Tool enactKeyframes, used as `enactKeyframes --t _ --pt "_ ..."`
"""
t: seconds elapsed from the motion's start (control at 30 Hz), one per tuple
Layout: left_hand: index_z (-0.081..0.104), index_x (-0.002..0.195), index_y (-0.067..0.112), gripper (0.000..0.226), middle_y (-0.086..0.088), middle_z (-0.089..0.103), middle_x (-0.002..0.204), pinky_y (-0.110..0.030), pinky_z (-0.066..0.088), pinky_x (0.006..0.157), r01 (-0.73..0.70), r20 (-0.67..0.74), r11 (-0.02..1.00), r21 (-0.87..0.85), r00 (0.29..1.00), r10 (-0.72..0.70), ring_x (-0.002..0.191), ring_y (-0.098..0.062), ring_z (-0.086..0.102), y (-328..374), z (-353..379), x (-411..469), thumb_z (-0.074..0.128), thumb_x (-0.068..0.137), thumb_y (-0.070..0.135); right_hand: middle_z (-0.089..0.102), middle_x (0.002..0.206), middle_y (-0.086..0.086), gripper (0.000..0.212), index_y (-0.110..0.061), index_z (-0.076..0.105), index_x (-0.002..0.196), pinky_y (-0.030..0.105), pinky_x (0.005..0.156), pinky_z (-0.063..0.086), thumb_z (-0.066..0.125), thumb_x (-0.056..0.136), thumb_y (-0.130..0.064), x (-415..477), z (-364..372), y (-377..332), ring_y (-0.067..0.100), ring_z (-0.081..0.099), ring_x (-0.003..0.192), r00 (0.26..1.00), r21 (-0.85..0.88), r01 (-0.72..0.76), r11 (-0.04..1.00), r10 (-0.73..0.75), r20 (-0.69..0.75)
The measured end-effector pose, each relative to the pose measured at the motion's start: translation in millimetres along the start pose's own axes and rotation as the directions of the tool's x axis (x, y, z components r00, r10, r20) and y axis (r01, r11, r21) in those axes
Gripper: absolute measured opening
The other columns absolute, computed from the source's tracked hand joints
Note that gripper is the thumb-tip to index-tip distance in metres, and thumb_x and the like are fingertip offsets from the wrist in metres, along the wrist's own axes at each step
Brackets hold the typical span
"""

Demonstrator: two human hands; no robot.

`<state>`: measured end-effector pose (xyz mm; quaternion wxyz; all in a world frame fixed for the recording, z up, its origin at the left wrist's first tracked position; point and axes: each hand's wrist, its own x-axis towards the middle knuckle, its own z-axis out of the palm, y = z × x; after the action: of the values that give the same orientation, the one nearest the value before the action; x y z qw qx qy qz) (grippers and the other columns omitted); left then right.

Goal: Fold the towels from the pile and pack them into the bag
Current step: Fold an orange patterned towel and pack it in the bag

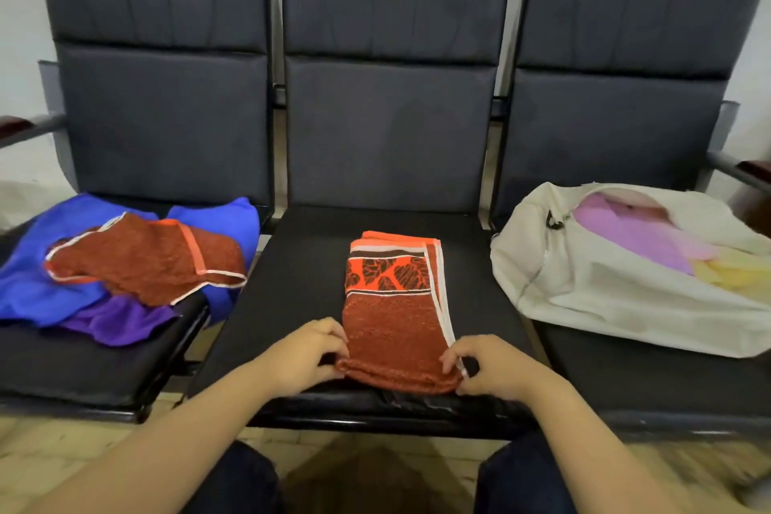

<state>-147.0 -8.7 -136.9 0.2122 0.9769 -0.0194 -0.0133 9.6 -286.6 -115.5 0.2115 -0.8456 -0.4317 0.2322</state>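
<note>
1. An orange-and-rust folded towel (394, 305) lies in the lower middle of the frame on the centre seat (292, 288) of a row of three dark chairs, its long side running away from the camera, with a black leaf-patterned band across its upper part and a pale border down its right edge.
2. The left hand (306, 355) pinches the towel's near left corner with curled fingers and thumb.
3. The right hand (488, 367) pinches the near right corner the same way, at the end of the pale border.
4. The towel's near edge looks rolled or doubled over between the two hands, though the blur makes this hard to confirm.
5. At the left of the frame, on the left seat (62, 363), sits the pile: a rust towel with a pale border (146, 259) crumpled on top of a blue cloth (37, 275) and a purple cloth (117, 321).
6. At the right of the frame, on the right seat (667, 384), a cream bag (617, 305) lies open, with a pink towel (630, 238) and a yellow towel (730, 271) showing inside.
7. Two dark trouser legs (517, 480) show at the bottom edge.
</note>
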Motion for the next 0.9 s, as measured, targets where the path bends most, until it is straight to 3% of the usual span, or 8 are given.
enactKeyframes --t 0.07,0.13,0.23,0.33,0.5,0.7,0.8,0.9 --pt "0.074 0.1 0.017 0.015 0.018 0.063 0.102 -0.006 0.037 0.09 -0.007 -0.096 0.991 -0.137 0.995 -0.006 0.099 0.002 0.059 7 -3 0 0.07 0.086 0.022 0.066 0.104 -0.016 0.032 -0.043 0.062 0.079 0.017 0.092 0.044 0.069 0.083 -0.012 2 4 1 0.0 0.059 0.101 0.999 0.007 -0.003 1.0 0.004 -0.041" --pt "0.07 0.087 0.026 0.012 0.029 0.066 0.082 -0.008 0.041 0.08 0.071 -0.133 0.951 -0.301 0.984 -0.115 0.088 0.01 0.061 13 -8 -1 0.066 0.09 0.015 0.069 0.091 -0.012 0.028 -0.036 0.066 0.08 0.021 0.087 0.048 0.063 0.086 -0.009 2 4 -1 0.004 0.064 0.089 0.994 0.134 -0.019 0.991 0.033 -0.1" --pt "0.06 0.072 0.024 0.025 0.013 0.065 0.073 -0.02 0.045 0.074 0.218 -0.11 0.874 -0.434 0.95 -0.292 0.072 0.004 0.058 11 -7 2 0.056 0.095 0.015 0.069 0.076 -0.01 0.022 -0.019 0.065 0.082 0.021 0.076 0.049 0.054 0.093 -0.003 2 1 -3 0.005 0.065 0.078 0.988 0.399 -0.034 0.916 0.09 -0.123" --pt "0.052 0.066 0.015 0.03 0.006 0.056 0.06 -0.024 0.044 0.062 0.333 -0.071 0.809 -0.484 0.907 -0.416 0.062 -0.01 0.055 12 -5 9 0.054 0.096 0.015 0.068 0.077 -0.007 0.019 -0.016 0.063 0.084 0.027 0.071 0.05 0.052 0.096 -0.007 10 2 0 0.01 0.064 0.077 0.978 0.483 -0.071 0.873 0.155 -0.137" --pt "0.057 0.065 0.012 0.028 0.002 0.057 0.063 -0.03 0.042 0.068 0.443 0.008 0.834 -0.329 0.884 -0.467 0.062 -0.011 0.054 3 1 18 0.06 0.091 0.021 0.063 0.082 -0.003 0.013 -0.022 0.058 0.083 0.02 0.062 0.043 0.057 0.095 -0.017 29 10 0 0.008 0.058 0.073 0.959 0.326 -0.149 0.934 0.217 -0.184" --pt "0.056 0.062 0.019 0.025 0.005 0.058 0.066 -0.024 0.04 0.064 0.499 0.028 0.847 -0.181 0.864 -0.503 0.067 -0.011 0.055 3 6 24 0.064 0.085 0.025 0.052 0.073 -0.003 0.008 -0.018 0.057 0.086 0.012 0.051 0.036 0.065 0.087 -0.017 40 19 -2 0.009 0.051 0.065 0.952 0.173 -0.185 0.967 0.22 -0.211" --pt "0.048 0.075 0.024 0.024 0.005 0.051 0.086 -0.027 0.042 0.072 0.374 -0.128 0.925 -0.075 0.916 -0.38 0.082 -0.015 0.052 4 5 23 0.071 0.074 0.021 0.041 0.09 -0.006 0.025 -0.02 0.044 0.089 0.023 0.063 0.04 0.068 0.084 -0.017 41 20 -11 0.012 0.048 0.079 0.942 -0.063 -0.17 0.983 0.144 -0.303" --pt "0.056 0.087 0.022 0.018 0.009 0.047 0.097 -0.029 0.043 0.085 -0.017 -0.122 1.0 0.005 0.992 0.017 0.091 -0.011 0.048 3 2 22 0.066 0.075 0.014 0.042 0.095 -0.011 0.019 -0.025 0.049 0.085 0.029 0.078 0.044 0.065 0.083 -0.015 38 14 -13 0.011 0.049 0.088 0.96 -0.22 0.055 0.974 -0.112 -0.255"
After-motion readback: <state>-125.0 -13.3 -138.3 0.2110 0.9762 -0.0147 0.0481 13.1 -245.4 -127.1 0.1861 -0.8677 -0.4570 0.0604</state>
